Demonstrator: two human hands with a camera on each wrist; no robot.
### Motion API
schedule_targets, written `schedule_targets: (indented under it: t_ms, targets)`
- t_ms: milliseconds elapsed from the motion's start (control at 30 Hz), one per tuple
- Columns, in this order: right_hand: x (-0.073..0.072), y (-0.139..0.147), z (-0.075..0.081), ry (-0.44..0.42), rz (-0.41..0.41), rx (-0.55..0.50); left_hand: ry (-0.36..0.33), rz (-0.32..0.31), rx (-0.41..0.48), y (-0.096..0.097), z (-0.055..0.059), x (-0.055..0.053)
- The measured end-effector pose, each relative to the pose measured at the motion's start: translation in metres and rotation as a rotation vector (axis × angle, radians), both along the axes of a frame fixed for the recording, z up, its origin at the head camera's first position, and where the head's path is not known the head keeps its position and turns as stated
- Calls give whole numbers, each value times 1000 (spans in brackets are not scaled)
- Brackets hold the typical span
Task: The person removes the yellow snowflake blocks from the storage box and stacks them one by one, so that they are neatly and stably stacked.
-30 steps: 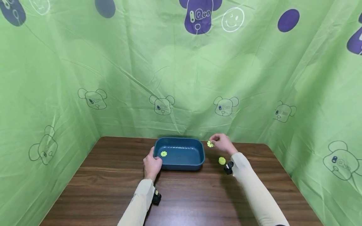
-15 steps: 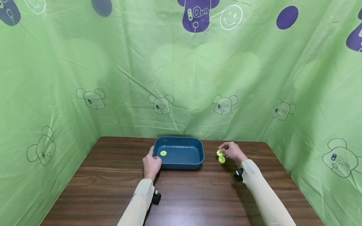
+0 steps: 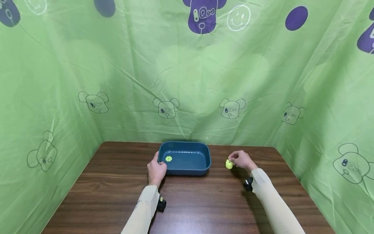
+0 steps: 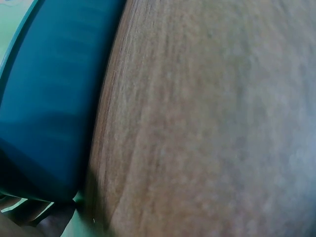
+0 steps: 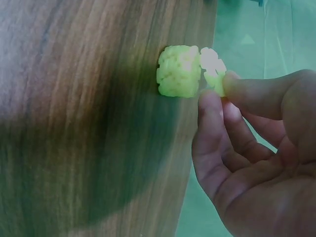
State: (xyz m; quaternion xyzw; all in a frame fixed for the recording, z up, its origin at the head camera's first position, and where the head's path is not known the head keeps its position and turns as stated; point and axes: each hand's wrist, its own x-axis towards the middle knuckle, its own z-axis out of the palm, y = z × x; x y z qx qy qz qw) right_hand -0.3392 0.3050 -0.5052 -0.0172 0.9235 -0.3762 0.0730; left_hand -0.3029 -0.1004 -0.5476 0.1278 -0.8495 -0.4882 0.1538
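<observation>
My right hand pinches a yellow-green flower-shaped plastic disc between thumb and fingertips. Just beyond the fingertips is a chunky yellow-green block, which looks built from similar notched discs. The held disc is right beside it; whether they touch I cannot tell. My left hand grips the left end of a dark blue rectangular basin, thumb over the rim. Only some of its fingers show in the left wrist view, at the basin's end. One loose disc lies inside the basin on the left.
Basin and block are on a brown wood-grain table. Green fabric with bear prints hangs behind the table and on both sides. A black wrist camera sits at the right sleeve's cuff and another at the left.
My right hand has carried the disc from near the basin's right side rightward and toward me, up to the block. My left hand and the basin have stayed in place.
</observation>
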Motion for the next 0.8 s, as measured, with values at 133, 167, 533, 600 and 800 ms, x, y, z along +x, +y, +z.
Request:
schedule_targets:
  t_ms: [133, 167, 533, 600, 800]
  targets:
    - [-1, 2, -7, 41, 16, 66, -1, 1, -4, 0, -1, 0]
    - [-1, 2, -8, 59, 24, 88, -2, 1, -4, 0, -1, 0]
    - [0, 4, -14, 93, 18, 159, -4, -4, -3, 0, -1, 0]
    - [0, 5, -16, 87, 17, 155, -5, 0, -3, 0, -1, 0]
    - [0, 6, -19, 73, 14, 146, -7, 2, -5, 1, 0, 1]
